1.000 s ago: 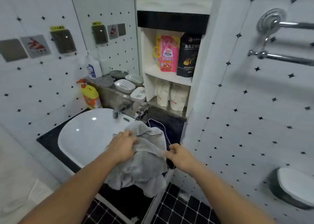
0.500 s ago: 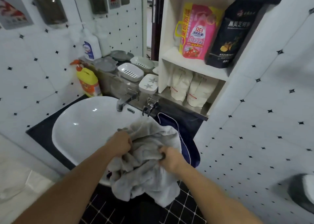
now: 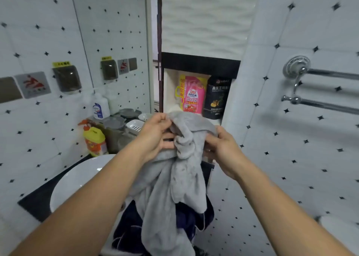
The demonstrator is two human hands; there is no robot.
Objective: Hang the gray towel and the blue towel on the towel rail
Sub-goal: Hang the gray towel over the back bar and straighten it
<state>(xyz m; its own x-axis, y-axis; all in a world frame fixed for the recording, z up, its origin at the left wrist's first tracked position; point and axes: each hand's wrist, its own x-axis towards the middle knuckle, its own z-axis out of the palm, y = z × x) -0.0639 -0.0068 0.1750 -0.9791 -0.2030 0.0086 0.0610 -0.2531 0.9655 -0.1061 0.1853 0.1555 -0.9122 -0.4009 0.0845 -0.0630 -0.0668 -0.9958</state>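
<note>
Left hand [image 3: 155, 137] grip closed: thumb and curled fingers pinch the top edge of the gray towel [image 3: 174, 187]. Right hand [image 3: 223, 151] grip also closed, fingers wrapped round the bunched right side of the same towel. Both hands are at about the same height, close together, with a wad of cloth between them. The gray towel is held up in the air in front of the person, crumpled at the top, and the rest hangs down in loose folds, uneven at the bottom. The blue towel [image 3: 184, 222] is dark navy with a pale piped edge. It lies heaped low down by the sink [image 3: 77, 180], at the edge of the black desk [image 3: 37, 201], and the hanging gray cloth hides part of it; cannot tell if the two touch. The towel rail [image 3: 330, 74] is on the tiled right wall, two chrome bars one above the other, well apart from both towels, up and to the right of the right hand. Behind the hands is a shelf niche with a pink pouch [image 3: 193, 94] and a black pouch [image 3: 217, 98] side by side. Left of the hands, a yellow bottle [image 3: 95, 141] and a white bottle [image 3: 100, 108] stand by the wall, with soap dishes [image 3: 135, 125] near them.
</note>
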